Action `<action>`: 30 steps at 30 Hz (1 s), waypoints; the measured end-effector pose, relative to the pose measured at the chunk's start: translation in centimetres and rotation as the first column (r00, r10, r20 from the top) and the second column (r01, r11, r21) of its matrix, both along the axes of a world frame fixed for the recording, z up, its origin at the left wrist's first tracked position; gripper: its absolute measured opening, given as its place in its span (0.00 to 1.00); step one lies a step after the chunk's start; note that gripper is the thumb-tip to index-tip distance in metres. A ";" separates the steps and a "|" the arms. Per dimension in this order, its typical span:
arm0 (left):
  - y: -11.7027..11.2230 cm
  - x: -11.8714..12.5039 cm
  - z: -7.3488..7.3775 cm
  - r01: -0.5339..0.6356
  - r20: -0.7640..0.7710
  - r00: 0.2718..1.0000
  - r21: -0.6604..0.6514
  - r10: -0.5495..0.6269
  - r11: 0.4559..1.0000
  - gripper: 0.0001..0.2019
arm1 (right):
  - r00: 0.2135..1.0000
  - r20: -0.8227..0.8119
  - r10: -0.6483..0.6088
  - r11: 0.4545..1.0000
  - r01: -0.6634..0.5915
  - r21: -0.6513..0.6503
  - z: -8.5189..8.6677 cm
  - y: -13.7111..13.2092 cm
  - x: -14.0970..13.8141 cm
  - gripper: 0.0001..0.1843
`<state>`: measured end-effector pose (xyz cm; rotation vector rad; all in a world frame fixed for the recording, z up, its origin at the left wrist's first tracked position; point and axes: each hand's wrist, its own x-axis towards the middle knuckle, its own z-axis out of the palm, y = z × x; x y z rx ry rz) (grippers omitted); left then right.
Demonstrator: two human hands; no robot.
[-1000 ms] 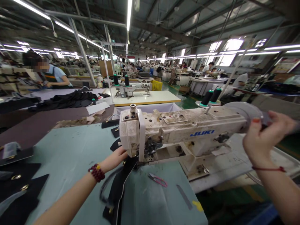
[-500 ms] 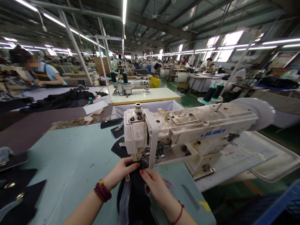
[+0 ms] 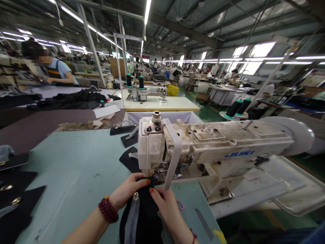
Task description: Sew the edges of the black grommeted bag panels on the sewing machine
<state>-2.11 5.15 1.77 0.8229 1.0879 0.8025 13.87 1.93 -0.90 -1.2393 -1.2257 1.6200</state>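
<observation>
A black fabric piece (image 3: 149, 212) lies under the needle area of a white JUKI sewing machine (image 3: 215, 144). A gold-coloured metal fitting (image 3: 135, 195) and a pale translucent strip (image 3: 132, 220) sit on its left part. My left hand (image 3: 130, 189) is closed on the piece's left edge by the presser foot, thumb on top. Just below the foot, my right hand (image 3: 167, 206) grips the right side, thumb on top and fingers partly hidden. The machine's parts and my hands hide the needle.
Similar black pieces with gold fittings lie behind the machine head (image 3: 128, 159) and at the table's left (image 3: 19, 179). Pink-handled snips (image 3: 180, 204) and a grey strip (image 3: 204, 223) lie right of my hands. A co-worker (image 3: 58, 69) sits at far left.
The view has shifted, so the machine appears larger and farther right. My hands keep hold of the black fabric piece; my right thumb sits slightly lower, a little farther from the presser foot.
</observation>
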 end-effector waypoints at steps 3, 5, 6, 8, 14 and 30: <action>-0.1 0.1 0.2 -0.008 -0.003 1.000 0.013 0.008 1.000 0.15 | 1.000 0.023 0.007 1.000 -0.007 0.017 0.0 0.0 0.0 0.31; -0.1 0.2 0.3 0.006 -0.014 1.000 0.020 -0.005 1.000 0.17 | 1.000 0.029 0.001 1.000 -0.002 0.026 0.0 0.1 -0.1 0.30; 0.0 0.1 0.3 0.006 -0.026 1.000 0.024 -0.006 1.000 0.18 | 1.000 0.030 -0.002 1.000 0.001 0.028 0.0 0.2 -0.1 0.30; 0.2 0.1 0.4 -0.002 -0.046 0.999 0.035 0.004 0.999 0.19 | 0.999 0.041 -0.004 1.000 0.003 0.030 0.1 0.4 -0.1 0.30; 0.7 0.0 0.4 0.035 0.025 0.999 0.085 -0.037 0.996 0.17 | 0.996 0.087 -0.033 0.997 0.027 0.076 0.1 1.1 -0.3 0.30; -9.7 -3.8 -7.4 0.009 -0.517 0.779 0.574 0.354 0.819 0.26 | 0.953 0.152 0.261 0.963 -0.268 0.028 -0.6 -2.1 3.0 0.33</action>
